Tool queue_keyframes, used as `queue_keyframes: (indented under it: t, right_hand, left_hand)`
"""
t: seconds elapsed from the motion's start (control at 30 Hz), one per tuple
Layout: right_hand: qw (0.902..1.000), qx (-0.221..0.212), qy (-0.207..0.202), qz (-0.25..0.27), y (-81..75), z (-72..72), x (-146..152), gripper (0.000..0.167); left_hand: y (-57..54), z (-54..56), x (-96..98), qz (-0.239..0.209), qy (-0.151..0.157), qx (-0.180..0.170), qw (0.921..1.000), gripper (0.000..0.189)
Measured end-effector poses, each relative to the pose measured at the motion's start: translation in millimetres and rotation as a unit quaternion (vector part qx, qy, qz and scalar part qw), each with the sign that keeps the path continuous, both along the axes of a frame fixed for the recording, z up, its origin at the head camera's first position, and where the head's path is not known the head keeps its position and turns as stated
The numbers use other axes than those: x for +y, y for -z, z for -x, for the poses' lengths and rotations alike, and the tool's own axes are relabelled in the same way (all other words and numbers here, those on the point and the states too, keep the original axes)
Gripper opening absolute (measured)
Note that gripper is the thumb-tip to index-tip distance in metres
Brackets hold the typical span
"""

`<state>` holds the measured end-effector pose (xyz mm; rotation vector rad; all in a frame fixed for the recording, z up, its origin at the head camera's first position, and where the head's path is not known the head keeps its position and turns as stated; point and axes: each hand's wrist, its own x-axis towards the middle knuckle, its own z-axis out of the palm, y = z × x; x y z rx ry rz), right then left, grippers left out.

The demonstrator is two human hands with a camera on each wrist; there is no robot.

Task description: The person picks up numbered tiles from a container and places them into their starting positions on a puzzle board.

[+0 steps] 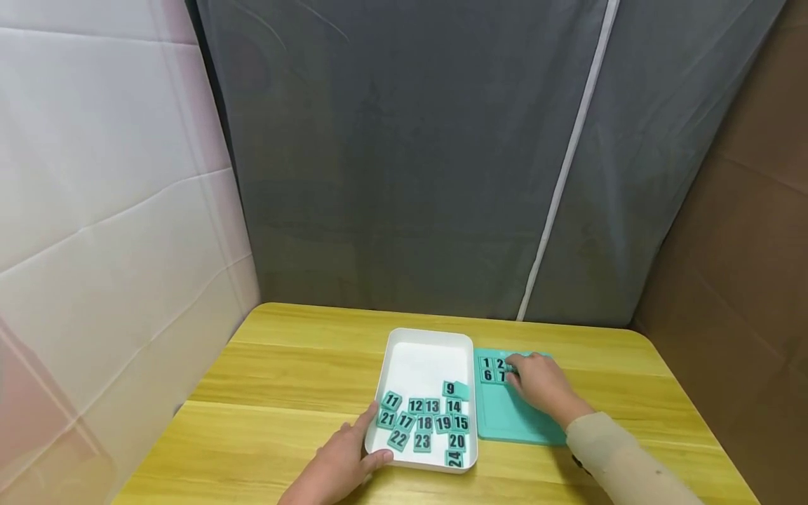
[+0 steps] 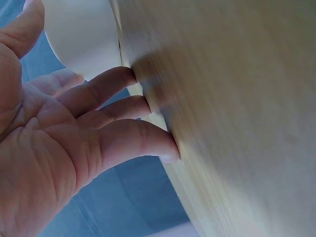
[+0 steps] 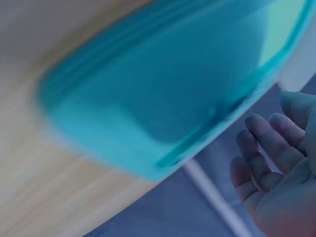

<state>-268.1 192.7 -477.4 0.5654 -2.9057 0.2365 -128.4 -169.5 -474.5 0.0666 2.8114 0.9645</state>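
Note:
My left hand (image 1: 337,459) is at the near left corner of a white tray (image 1: 419,351), thumb at its front rim and index finger along its side. Its other fingertips meet the wooden table in the left wrist view. Numbered teal tiles (image 1: 424,423) lie in the near half of the tray. My right hand (image 1: 541,382) reaches over a teal board (image 1: 505,417), fingers loosely bent beside tiles numbered 2 (image 1: 499,364) and 7 (image 1: 501,376). Nothing shows between thumb and fingers in the right wrist view. The hand hides part of the board's upper rows.
The board lies close against the tray's right side on the wooden table (image 1: 284,379). Tiles 1 (image 1: 486,362) and 6 (image 1: 487,375) sit at the board's far left. A dark grey curtain (image 1: 391,175) hangs behind the table's far edge, with cloth walls at both sides.

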Motion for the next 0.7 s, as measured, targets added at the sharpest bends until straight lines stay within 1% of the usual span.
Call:
queue_keyframes:
  t: [0.07,0.17,0.23,0.3,0.33,0.43,0.5,0.57,0.63,0.7]
  right_hand:
    - [0.9996,-0.011,-0.007,0.025,-5.1,-4.6,-17,0.028]
    - [0.9972,-0.018,-0.055,0.046,-11.8,-12.5,-43,0.027]
    - [0.9944,-0.017,-0.098,0.035,-14.4,-17.1,-58,0.024]
    - [0.9921,-0.021,-0.123,0.012,-14.5,-21.1,-71,0.021]
    - [0.9916,-0.023,-0.127,-0.002,-13.6,-22.7,-76,0.020]
    - [0.9919,-0.040,-0.114,-0.039,-8.2,-25.4,-87,0.018]
    - [0.9921,-0.039,-0.102,-0.061,-4.9,-24.0,-93,0.019]
    - [0.9917,-0.034,-0.099,-0.075,-3.6,-20.1,-100,0.020]
    - [0.9913,-0.031,-0.101,-0.079,-5.3,-14.5,-106,0.019]
    - [0.9916,-0.041,-0.101,-0.070,-7.6,-9.1,-111,0.018]
  left_hand:
    - [-0.2,0.0,-0.4,-0.001,-0.001,-0.004,1.0000,0.094]
    - [-0.6,0.8,-0.8,-0.001,-0.001,-0.002,1.0000,0.094]
    - [-0.3,1.7,-0.5,-0.003,-0.001,0.001,1.0000,0.094]
    - [0.1,2.3,0.1,-0.003,0.001,0.006,1.0000,0.094]
    - [0.4,2.5,0.3,-0.003,0.001,0.007,1.0000,0.094]
    - [1.6,1.8,1.1,-0.002,0.003,0.005,1.0000,0.094]
    - [2.0,1.1,0.8,-0.002,0.004,0.004,1.0000,0.095]
    - [1.7,1.2,0.2,-0.002,0.002,0.003,1.0000,0.095]
    - [1.0,1.9,-0.3,-0.001,0.000,0.006,1.0000,0.094]
    - [0.8,2.9,-0.7,0.002,-0.001,0.010,0.9999,0.094]
